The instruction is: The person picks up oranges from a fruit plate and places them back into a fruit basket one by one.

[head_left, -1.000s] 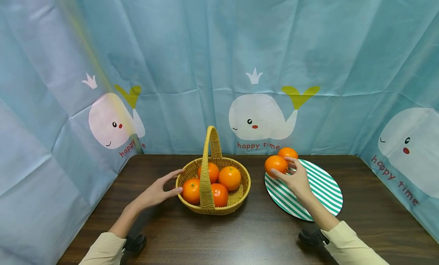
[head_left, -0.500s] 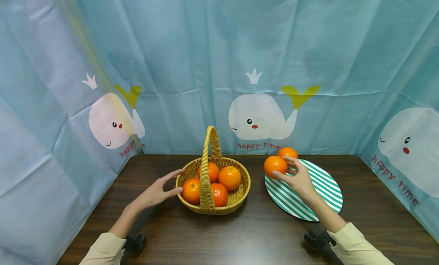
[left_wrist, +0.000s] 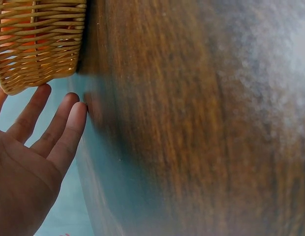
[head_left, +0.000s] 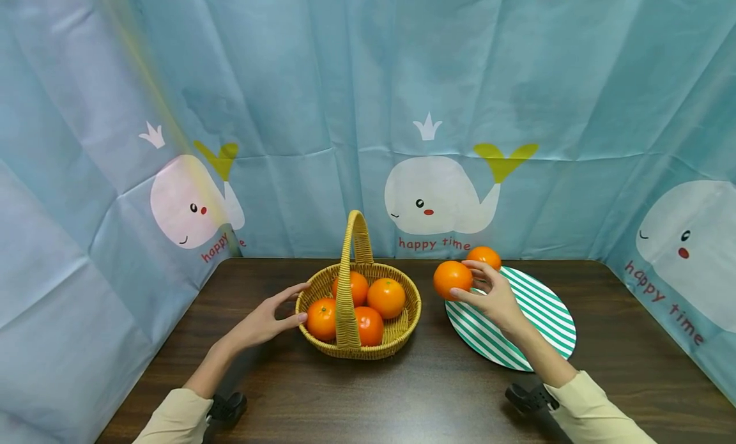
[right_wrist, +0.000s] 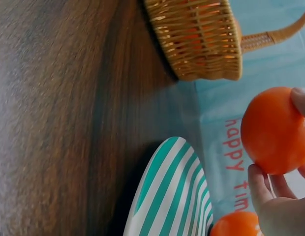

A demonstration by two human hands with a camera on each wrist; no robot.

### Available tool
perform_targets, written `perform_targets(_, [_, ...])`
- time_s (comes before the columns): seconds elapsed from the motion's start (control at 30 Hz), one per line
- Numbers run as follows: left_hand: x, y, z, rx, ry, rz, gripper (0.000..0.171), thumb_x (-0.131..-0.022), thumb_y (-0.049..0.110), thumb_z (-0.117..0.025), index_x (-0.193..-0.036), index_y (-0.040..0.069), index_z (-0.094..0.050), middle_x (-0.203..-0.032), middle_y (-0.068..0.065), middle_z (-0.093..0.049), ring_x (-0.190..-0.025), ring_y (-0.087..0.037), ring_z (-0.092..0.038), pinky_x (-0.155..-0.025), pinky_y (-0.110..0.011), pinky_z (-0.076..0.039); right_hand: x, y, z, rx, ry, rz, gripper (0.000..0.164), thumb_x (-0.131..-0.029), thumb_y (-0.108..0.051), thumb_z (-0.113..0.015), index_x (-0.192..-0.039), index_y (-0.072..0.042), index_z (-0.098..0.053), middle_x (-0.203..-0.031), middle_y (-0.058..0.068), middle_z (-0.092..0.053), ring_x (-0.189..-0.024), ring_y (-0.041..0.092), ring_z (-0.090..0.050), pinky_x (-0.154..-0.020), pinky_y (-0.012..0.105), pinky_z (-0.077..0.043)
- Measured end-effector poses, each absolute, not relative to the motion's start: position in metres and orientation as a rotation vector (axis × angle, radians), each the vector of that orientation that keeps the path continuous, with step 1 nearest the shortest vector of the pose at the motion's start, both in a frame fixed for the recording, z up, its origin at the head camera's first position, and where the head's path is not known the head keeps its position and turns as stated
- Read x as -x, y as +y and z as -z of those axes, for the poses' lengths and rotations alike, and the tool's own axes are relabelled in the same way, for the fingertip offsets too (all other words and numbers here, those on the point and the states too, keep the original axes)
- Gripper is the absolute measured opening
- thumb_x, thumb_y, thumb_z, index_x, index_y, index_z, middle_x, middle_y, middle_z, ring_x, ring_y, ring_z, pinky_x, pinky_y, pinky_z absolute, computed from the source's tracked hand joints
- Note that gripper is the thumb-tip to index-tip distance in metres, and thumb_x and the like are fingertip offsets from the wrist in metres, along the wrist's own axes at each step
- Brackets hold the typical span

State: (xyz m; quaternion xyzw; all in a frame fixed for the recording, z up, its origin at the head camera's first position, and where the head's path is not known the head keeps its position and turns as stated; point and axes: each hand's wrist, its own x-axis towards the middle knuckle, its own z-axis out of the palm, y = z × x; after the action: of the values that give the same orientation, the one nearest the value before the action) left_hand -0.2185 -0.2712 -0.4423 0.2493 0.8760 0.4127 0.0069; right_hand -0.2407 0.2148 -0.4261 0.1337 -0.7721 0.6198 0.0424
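Note:
In the head view, my right hand [head_left: 497,306] holds an orange [head_left: 451,279] between thumb and fingertips, over the left edge of a green-and-white striped round plate [head_left: 543,316]. The right wrist view shows this orange [right_wrist: 270,130] raised above the plate [right_wrist: 167,191]. A second orange [head_left: 485,257] sits at the plate's back left. My left hand [head_left: 259,322] touches the left rim of a yellow wicker basket [head_left: 376,352], thumb and fingers spread. Straight fingers [left_wrist: 66,135] meet the basket [left_wrist: 49,46] in the left wrist view. Several oranges [head_left: 386,298] lie inside, partly behind the handle.
A tall arched handle [head_left: 347,284] rises over the basket's middle. Everything stands on a dark wooden table [head_left: 374,399]. Close behind the table hangs a blue curtain [head_left: 299,195] with printed whales, which also runs along both sides.
My right hand has moved a little to the left with the orange, away from the second orange. The left hand and the basket have stayed in place.

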Motion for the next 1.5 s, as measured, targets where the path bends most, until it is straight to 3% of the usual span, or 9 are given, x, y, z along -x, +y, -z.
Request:
perform_targets(0.83, [0.217,-0.270,0.442,-0.771,2.738,-1.306,0.064,-0.099,0.027,-0.069,-0.155,0.010,-0.042,-0.151,-0.015,-0.047,-0.130,-0.040,-0.047,-0.102,-0.070,-0.035,0.243,0.184,0.412,-0.726,-2.252,-1.976,0.062,-0.085,0.000,-0.082,-0.141,-0.007,-0.056,-0.133,0.021,-0.055,-0.114,0.037,-0.061,-0.092,0.036,-0.054])
perform_targets(1.5, [0.216,-0.271,0.441,-0.783,2.737,-1.305,0.063,-0.099,0.024,-0.068,-0.154,0.009,-0.042,-0.151,-0.017,-0.047,-0.130,-0.042,-0.047,-0.102,-0.071,-0.035,0.245,0.147,0.413,-0.938,-2.172,-2.017,0.064,-0.086,0.004,-0.079,-0.143,0.000,-0.052,-0.133,0.018,-0.058,-0.117,0.034,-0.062,-0.096,0.043,-0.051])
